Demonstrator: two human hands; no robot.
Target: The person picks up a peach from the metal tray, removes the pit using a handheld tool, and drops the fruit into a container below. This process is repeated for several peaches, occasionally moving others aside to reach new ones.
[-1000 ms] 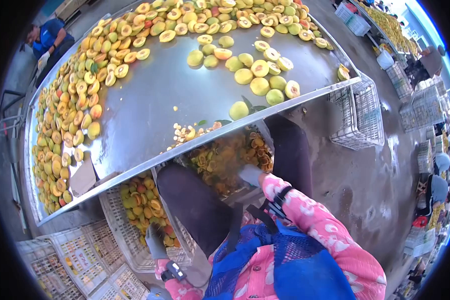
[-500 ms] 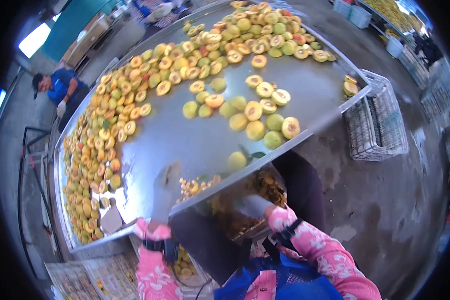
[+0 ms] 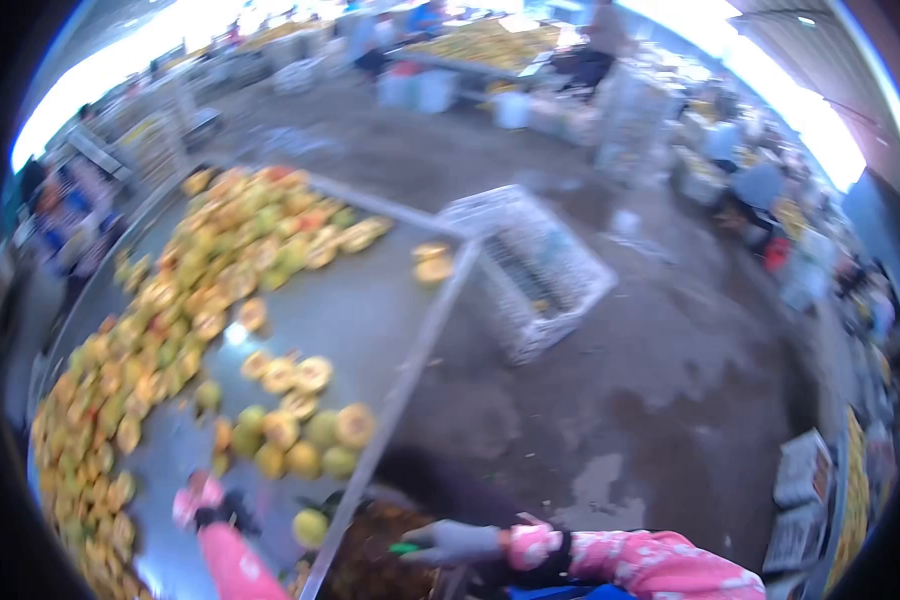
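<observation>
My right hand (image 3: pixel 457 543), in a grey glove, reaches left over a container of brown scraps (image 3: pixel 380 550) below the table edge. Its fingers are closed on a small green object (image 3: pixel 403 548), whose kind is too blurred to make out. My left arm in a pink sleeve (image 3: pixel 235 560) stretches over the metal table (image 3: pixel 370 320). Blur and the grey surface hide the fingers of my left hand. Ahead of that arm lies a group of whole and halved yellow peaches (image 3: pixel 302 460). One greenish peach (image 3: pixel 310 528) with dark leaves sits near the edge.
A large heap of halved peaches (image 3: pixel 170 330) runs along the table's far and left sides. A white plastic crate (image 3: pixel 530 270) stands on the wet floor (image 3: pixel 610 400) beyond the table corner. Other people, crates and a fruit-laden table (image 3: pixel 490 45) are in the background.
The view has swung to the right, so the table now lies left. My right hand has come up into clearer view with the green object at its fingers.
</observation>
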